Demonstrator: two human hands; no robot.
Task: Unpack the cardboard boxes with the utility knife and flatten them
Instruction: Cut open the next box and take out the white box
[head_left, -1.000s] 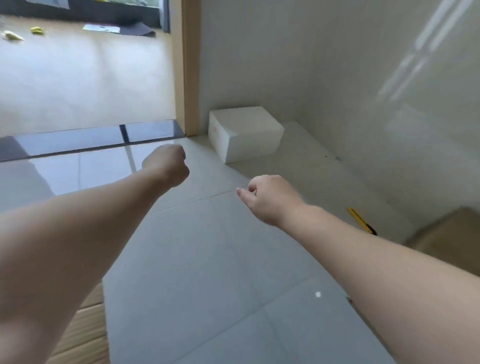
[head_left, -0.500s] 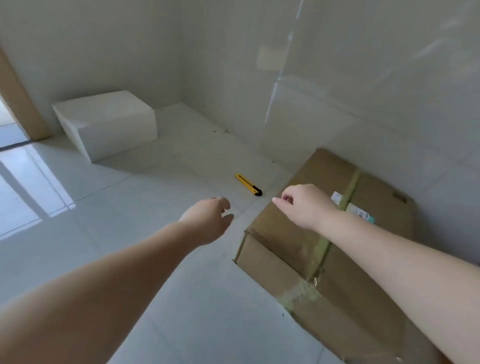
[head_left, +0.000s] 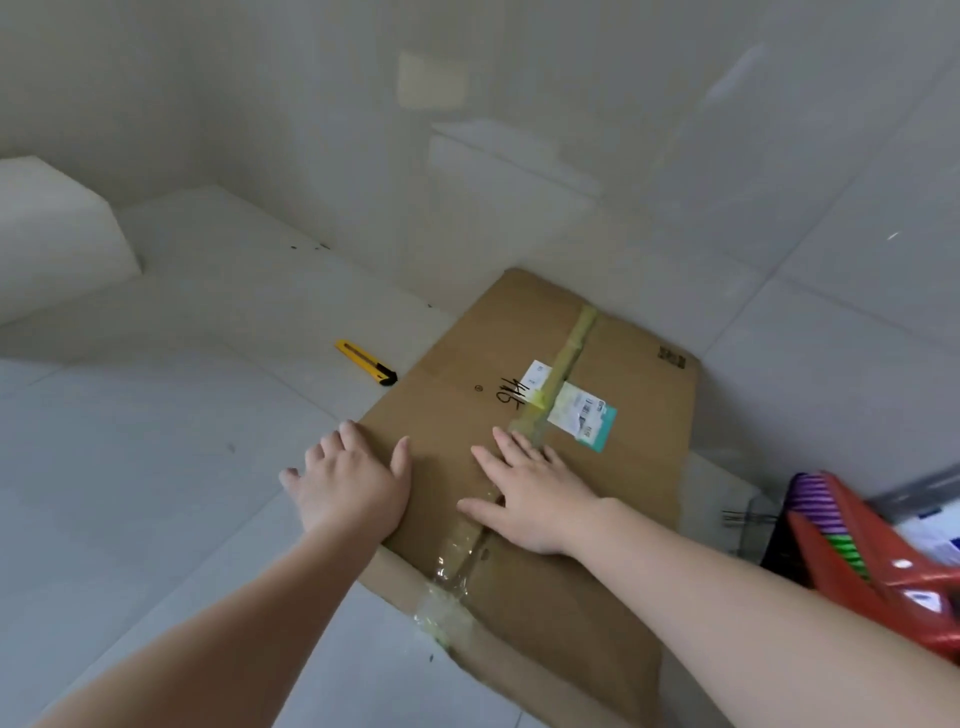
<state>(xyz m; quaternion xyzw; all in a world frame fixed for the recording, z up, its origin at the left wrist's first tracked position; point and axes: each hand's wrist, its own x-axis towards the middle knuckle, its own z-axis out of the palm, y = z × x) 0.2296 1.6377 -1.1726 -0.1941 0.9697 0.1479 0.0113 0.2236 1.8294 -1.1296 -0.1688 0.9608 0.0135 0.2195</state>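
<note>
A brown cardboard box (head_left: 623, 499) lies on the tiled floor against the wall, its top seam taped and a white shipping label (head_left: 576, 410) stuck across the tape. My left hand (head_left: 353, 483) rests flat over the box's left top edge, fingers spread. Flat on the top beside the taped seam lies my right hand (head_left: 535, 493), fingers straight. A yellow utility knife (head_left: 366, 362) with a black end lies on the floor just left of the box, apart from both hands.
A white block (head_left: 57, 234) stands at the far left against the wall. A red basket (head_left: 872, 566) with purple and green items sits at the right edge, close to the box. Tiled walls run behind the box.
The view swung right and down onto the box. Both hands went from loosely curled in the air to lying flat on the box top.
</note>
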